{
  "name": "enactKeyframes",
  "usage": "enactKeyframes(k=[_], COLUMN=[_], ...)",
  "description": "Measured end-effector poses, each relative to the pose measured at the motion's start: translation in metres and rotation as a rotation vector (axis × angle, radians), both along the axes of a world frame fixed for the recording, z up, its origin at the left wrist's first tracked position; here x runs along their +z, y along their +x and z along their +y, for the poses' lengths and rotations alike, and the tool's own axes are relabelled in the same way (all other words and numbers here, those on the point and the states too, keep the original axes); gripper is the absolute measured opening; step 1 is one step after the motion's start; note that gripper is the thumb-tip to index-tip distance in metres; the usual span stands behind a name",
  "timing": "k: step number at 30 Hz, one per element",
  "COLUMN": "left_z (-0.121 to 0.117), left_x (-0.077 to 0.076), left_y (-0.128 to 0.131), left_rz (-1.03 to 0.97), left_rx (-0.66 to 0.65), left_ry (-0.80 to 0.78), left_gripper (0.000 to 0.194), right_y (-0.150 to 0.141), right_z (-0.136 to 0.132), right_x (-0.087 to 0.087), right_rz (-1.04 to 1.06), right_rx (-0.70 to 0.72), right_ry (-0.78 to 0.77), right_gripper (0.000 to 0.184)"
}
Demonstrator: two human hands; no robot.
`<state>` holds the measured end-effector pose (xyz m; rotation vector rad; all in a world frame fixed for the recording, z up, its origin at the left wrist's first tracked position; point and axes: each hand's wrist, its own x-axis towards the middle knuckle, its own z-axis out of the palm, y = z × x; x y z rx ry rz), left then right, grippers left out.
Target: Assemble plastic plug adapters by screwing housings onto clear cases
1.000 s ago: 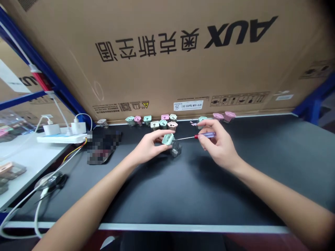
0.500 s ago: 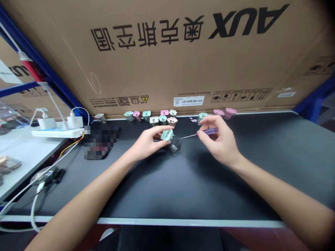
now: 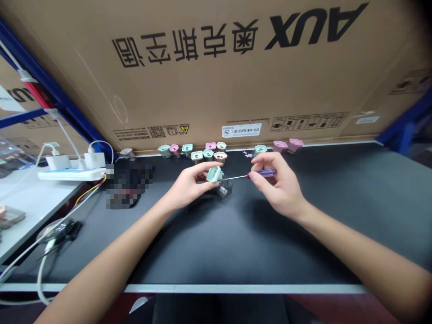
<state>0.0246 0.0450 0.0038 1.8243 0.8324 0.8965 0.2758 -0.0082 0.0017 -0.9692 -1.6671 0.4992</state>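
Observation:
Pinched between the thumb and fingers of my left hand (image 3: 191,186) is a mint-green plastic piece (image 3: 213,174) with a rectangular rim, tilted above the mat. A clear dark-tinted plastic part (image 3: 224,190) sits against its lower right side; I cannot tell whether the two are joined. My right hand (image 3: 278,184) grips a screwdriver (image 3: 263,174) by its purple see-through handle with a red collar. Its thin metal shaft points left, and the tip meets the spot where the green piece and the tinted part come together.
Several similar pastel pieces, among them a pink one (image 3: 295,145) and a cream one (image 3: 197,156), stand along the back beneath a large cardboard box (image 3: 189,94). Small pink bits (image 3: 248,154) lie nearby. A white power strip (image 3: 72,174) with cables and a blurred dark object (image 3: 130,184) are left.
My right hand has shifted slightly left, bringing the screwdriver's tip closer to the green piece. The screwdriver now lies a little flatter. My left hand keeps its hold, and the view has shifted slightly.

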Motion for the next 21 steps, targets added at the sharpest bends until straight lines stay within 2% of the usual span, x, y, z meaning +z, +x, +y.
enactKeyframes(k=[21], left_z=[0.0004], left_x=[-0.0002], left_y=[-0.0007], left_rz=[-0.047], left_rx=[0.025], left_ry=[-0.036], left_gripper=[0.052], right_y=[-0.0002], right_z=[-0.0006], right_x=[-0.0024], right_rz=[0.008], right_rx=[0.028], right_ry=[-0.005], right_gripper=[0.020])
